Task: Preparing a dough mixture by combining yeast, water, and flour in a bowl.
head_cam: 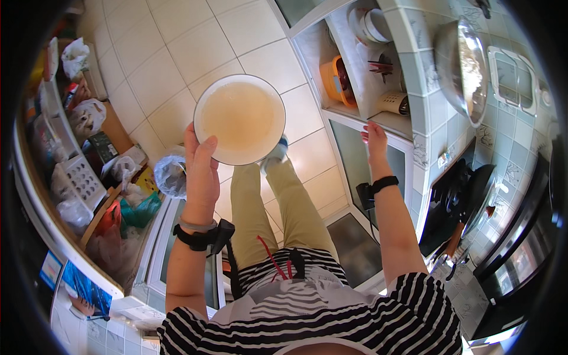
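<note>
My left hand holds a white round bowl with a dark rim, thumb over the near edge and fingers below. A cloudy, pale yellowish liquid fills much of the bowl, which hangs above the tiled floor ahead of my legs. To the right, my right hand has loosely curled fingers and is beside the white frame of a glass cabinet door. Whether its fingers touch that frame is unclear. Black straps with small devices circle both wrists.
An open cabinet on the right holds an orange bin and stacked white bowls. Above its counter is a large metal basin; a wok sits nearer. Plastic bags crowd the left shelf beside a lined waste bin.
</note>
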{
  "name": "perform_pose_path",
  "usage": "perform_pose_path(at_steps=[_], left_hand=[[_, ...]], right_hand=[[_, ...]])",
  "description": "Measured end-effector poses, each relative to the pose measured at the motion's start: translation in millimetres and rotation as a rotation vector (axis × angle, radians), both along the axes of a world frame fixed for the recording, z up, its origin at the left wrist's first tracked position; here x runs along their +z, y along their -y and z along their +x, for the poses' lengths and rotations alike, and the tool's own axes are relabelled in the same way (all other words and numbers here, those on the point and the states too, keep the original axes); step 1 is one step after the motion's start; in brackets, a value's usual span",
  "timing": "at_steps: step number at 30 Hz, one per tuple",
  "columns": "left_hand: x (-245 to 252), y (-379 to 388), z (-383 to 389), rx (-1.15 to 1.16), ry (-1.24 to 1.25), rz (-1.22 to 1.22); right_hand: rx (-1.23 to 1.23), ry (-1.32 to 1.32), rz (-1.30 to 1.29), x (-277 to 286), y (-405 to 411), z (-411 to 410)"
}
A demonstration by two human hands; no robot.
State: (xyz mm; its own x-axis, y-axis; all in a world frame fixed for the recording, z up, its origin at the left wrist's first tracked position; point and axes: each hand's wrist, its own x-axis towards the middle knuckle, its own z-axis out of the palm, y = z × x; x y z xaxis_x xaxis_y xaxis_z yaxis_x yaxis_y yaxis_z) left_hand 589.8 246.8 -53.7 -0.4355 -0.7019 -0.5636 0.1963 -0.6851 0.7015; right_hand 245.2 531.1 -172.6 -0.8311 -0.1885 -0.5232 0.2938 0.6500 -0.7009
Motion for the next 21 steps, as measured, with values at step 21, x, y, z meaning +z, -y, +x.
perform_pose_path(at_steps=[21], left_hand=[[-167.2, -26.6, -64.1, -0.011, 0.056, 0.15]], right_hand=[[-0.341, -0.69, -0.1, -120.8, 37.0, -147.5]])
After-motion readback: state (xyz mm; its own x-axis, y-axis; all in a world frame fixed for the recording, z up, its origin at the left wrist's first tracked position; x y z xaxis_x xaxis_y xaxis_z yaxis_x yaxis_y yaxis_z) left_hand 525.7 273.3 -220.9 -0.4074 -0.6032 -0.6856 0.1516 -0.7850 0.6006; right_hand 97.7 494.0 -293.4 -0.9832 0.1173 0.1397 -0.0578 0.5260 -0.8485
